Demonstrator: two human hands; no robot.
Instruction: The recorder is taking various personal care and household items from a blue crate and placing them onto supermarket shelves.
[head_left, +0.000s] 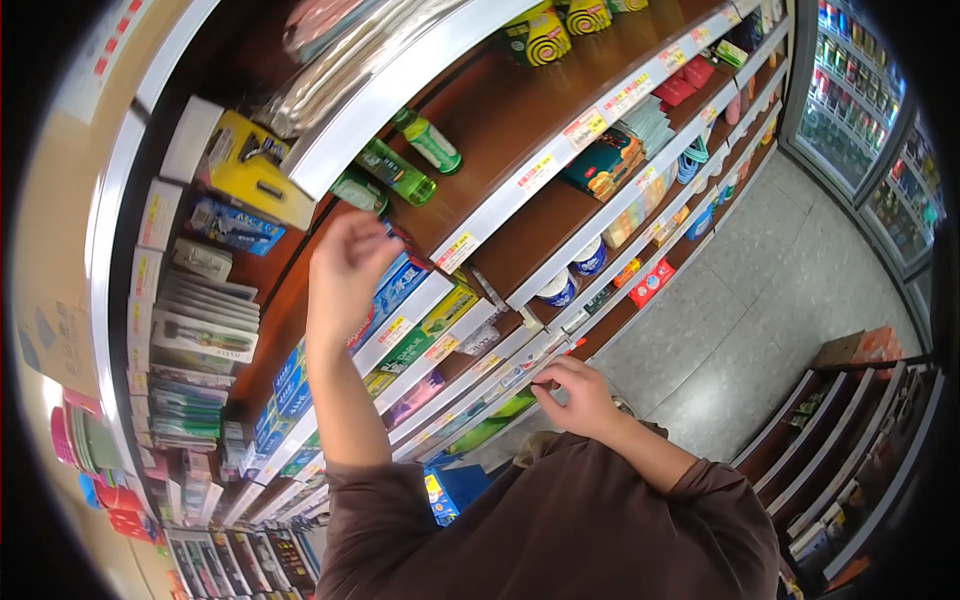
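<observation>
My left hand (349, 266) is raised over the shelf, slightly blurred, its fingers loosely bent and nothing visible in them. Directly beside it lies a blue and red toothpaste box (401, 283). Green bottles stand on the brown shelf just beyond the fingers, among them a clear green bottle (397, 171) and a pale-labelled one (431, 142). Under the blue box, one tier down, are green and yellow Darlie toothpaste boxes (429, 326). My right hand (577, 394) hangs before the lower shelves, thumb and forefinger close together; whether anything small is between them is unclear.
Yellow-and-black packs (541, 36) stand farther along the upper shelf. Carded toothbrushes (206, 334) hang at the left. Blue-and-white tubs (589, 256) sit lower down. Drink coolers (851, 97) line the far side of the tiled floor (712, 300); another shelf unit (832, 442) is at right.
</observation>
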